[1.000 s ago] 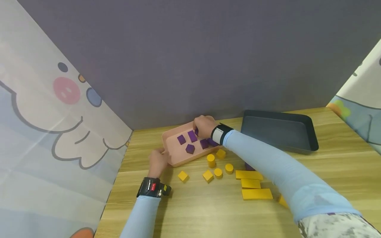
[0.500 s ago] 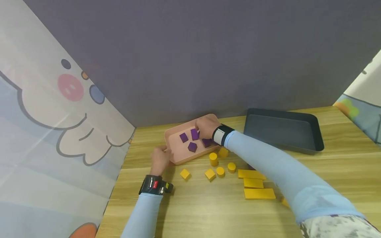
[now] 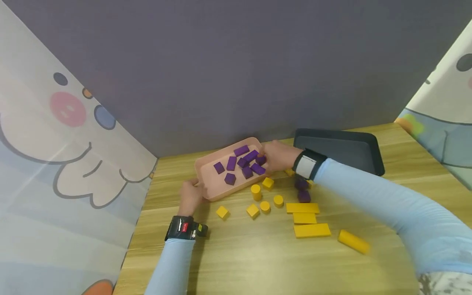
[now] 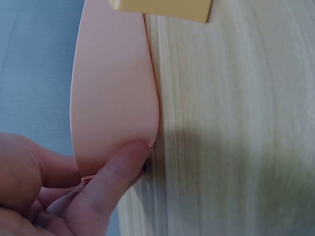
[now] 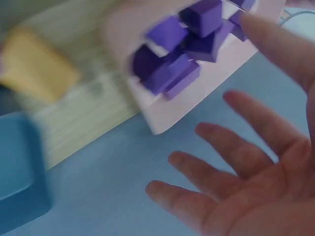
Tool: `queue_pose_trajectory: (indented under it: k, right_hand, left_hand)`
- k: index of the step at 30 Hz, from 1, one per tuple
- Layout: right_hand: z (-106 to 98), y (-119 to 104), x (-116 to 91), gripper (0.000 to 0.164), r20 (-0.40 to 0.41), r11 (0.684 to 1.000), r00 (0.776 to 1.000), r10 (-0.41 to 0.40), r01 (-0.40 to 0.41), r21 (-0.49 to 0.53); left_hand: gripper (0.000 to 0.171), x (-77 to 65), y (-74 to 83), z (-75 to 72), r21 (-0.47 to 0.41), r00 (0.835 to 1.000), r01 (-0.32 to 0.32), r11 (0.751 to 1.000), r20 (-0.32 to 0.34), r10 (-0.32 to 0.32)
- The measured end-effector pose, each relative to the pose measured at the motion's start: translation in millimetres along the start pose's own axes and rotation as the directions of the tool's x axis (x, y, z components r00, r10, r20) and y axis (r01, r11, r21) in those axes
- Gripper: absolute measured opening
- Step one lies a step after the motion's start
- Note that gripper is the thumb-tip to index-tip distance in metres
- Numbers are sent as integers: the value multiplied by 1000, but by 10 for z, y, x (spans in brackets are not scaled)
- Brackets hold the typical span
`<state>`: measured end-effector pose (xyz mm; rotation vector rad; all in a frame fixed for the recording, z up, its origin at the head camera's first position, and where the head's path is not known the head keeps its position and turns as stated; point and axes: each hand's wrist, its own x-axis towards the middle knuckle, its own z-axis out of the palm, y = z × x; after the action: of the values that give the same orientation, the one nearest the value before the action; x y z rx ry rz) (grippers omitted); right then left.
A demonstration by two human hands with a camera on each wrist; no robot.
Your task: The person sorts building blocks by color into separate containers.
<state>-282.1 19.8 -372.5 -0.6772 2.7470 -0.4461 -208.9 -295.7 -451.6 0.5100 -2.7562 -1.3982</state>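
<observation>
A shallow pink tray [image 3: 212,186] with several purple blocks [image 3: 231,163] stands against the grey back panel. My left hand [image 3: 190,197] grips its left end; in the left wrist view the thumb [image 4: 118,169] lies along the tray's outer wall, fingers bent at the end. My right hand [image 3: 280,155] is at the tray's right end, beside the purple blocks there. Seen from the right wrist, its fingers [image 5: 231,145] are spread and the palm [image 5: 275,206] holds nothing.
A dark empty tray [image 3: 341,149] stands right of the pink one. Yellow cubes [image 3: 253,211], cylinders [image 3: 256,191] and flat yellow blocks [image 3: 312,230] lie in front. Purple blocks [image 3: 304,196] sit under the right forearm; a yellow rod [image 3: 353,241] lies further right.
My right hand has come out of the pink tray's inside and shifted right, uncovering more purple blocks. My left hand still holds the tray's left end.
</observation>
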Motion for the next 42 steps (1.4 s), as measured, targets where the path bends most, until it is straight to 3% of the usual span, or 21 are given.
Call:
queue_pose_trajectory:
  k: [6,14,19,22,26,32,36,42]
  right_hand:
    - [-32,373,-530,68,73,989,990,-118,124,-82]
    - [-41,459,-951,70,124,922,963,-237,264,-285]
    - [36,429,-1021,58,169,862,917,-363,399,-314]
    - [101,418,-1036,54,213,848,892,-398,446,-287]
    - [175,431,-1058,54,255,847,886,-388,452,-281]
    - [262,482,-1036,36,258,848,880,-400,462,-261]
    - [315,533,-1017,32,269,873,888,-374,435,-222]
    - [391,589,-970,22,262,870,886,-382,440,-220]
  left_hand:
    - [48,-16,21,-18,11,1000,-11,1000,-5,11]
    - [47,-2,6,-23,33,1000,5,999,-16,-4]
    - [45,-2,-5,-30,93,999,7,996,-39,-3]
    - [45,-7,-11,-28,103,999,6,995,-38,-2]
    - [46,-16,5,-17,94,1000,3,996,-31,0]
    - [44,-6,-8,5,108,998,-13,994,-56,19]
    - [45,7,-15,10,73,999,-19,997,-47,23]
    - [45,26,-16,10,30,1000,0,1000,-27,0]
